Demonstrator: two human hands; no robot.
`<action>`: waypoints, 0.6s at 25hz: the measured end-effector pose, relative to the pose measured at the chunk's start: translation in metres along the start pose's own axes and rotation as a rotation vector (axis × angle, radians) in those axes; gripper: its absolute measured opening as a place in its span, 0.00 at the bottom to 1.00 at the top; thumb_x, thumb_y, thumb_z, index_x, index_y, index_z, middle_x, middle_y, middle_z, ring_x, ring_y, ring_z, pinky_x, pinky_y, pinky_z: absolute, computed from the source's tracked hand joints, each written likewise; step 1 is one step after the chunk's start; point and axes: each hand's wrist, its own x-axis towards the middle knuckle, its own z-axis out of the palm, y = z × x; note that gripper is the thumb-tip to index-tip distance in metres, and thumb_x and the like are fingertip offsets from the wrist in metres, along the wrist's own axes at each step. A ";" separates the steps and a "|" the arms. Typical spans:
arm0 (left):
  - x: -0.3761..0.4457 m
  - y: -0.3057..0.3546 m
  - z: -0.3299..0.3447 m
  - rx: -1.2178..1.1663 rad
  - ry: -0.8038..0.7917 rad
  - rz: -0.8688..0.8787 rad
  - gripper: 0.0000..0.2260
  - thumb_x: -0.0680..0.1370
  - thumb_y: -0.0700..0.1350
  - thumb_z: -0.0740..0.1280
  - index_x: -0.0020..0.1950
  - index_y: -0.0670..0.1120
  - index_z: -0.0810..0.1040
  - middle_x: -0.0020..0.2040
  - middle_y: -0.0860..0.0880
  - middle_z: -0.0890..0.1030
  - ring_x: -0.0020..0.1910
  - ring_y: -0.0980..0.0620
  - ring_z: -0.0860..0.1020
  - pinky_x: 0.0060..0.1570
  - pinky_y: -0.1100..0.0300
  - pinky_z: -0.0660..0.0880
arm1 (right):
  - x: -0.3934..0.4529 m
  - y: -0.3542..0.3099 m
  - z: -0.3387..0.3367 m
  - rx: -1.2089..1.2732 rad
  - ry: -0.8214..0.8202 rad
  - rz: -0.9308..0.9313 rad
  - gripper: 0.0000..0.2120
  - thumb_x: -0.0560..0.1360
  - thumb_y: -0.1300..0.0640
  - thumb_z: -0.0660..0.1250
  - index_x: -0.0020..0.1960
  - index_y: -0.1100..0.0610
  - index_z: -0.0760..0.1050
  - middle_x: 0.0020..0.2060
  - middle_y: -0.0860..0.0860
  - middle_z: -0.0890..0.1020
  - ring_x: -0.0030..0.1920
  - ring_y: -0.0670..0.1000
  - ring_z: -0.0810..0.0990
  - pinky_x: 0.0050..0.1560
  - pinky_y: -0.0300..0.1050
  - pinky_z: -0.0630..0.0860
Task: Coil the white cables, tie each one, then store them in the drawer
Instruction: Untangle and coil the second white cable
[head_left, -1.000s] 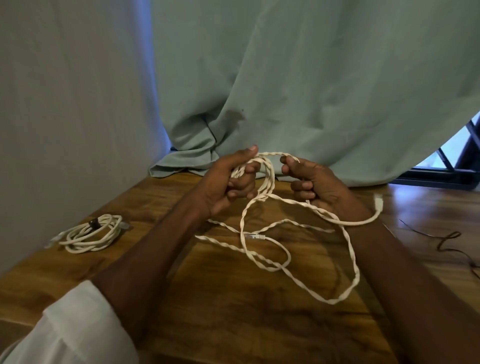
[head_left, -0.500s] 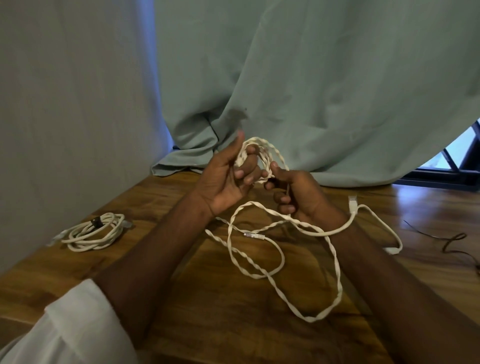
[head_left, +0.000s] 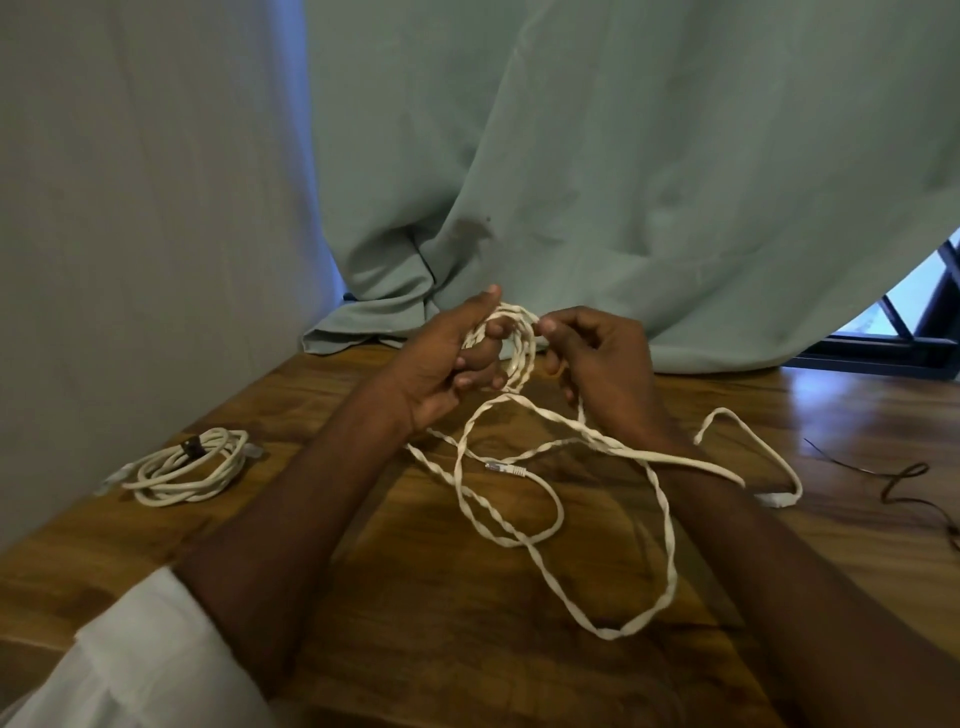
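A flat white cable (head_left: 660, 525) sprawls in loose loops over the wooden table (head_left: 467, 649). My left hand (head_left: 452, 364) holds a small coil of it wound around the fingers, raised above the table near the curtain. My right hand (head_left: 597, 358) pinches the same cable at the coil's right side, and the strand runs down over my right wrist. One plug end (head_left: 506, 468) lies among the loops; another end (head_left: 776, 500) rests to the right. A second white cable (head_left: 189, 467), coiled and held by a dark tie, lies at the left.
A pale green curtain (head_left: 623, 182) hangs behind the table and drapes onto its back edge. A grey wall (head_left: 130, 234) borders the left side. A thin dark wire (head_left: 904, 483) lies at the far right. A window frame (head_left: 883, 353) shows at the right.
My right hand has swung up from under the coil to its right side, laying another turn. The loose loops on the table have shifted, and the tail end has slid further right.
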 end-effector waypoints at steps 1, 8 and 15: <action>-0.001 0.000 0.002 0.006 -0.061 -0.036 0.21 0.87 0.57 0.57 0.39 0.46 0.70 0.20 0.53 0.60 0.18 0.55 0.56 0.27 0.62 0.64 | 0.002 0.002 -0.003 -0.006 0.055 -0.010 0.06 0.81 0.57 0.70 0.49 0.56 0.86 0.29 0.50 0.80 0.24 0.46 0.72 0.28 0.40 0.69; 0.006 -0.003 0.003 -0.287 -0.095 0.045 0.17 0.87 0.51 0.54 0.42 0.47 0.72 0.21 0.54 0.63 0.19 0.57 0.61 0.34 0.60 0.69 | 0.004 0.001 -0.007 0.091 -0.059 0.104 0.06 0.78 0.63 0.74 0.53 0.56 0.85 0.33 0.54 0.82 0.26 0.48 0.76 0.31 0.41 0.74; 0.018 -0.003 -0.030 -0.792 0.353 0.223 0.25 0.84 0.39 0.55 0.26 0.47 0.68 0.20 0.53 0.63 0.20 0.55 0.66 0.32 0.63 0.76 | -0.010 -0.006 0.011 0.346 -0.318 0.301 0.18 0.83 0.66 0.64 0.68 0.51 0.78 0.53 0.58 0.87 0.44 0.54 0.84 0.35 0.44 0.79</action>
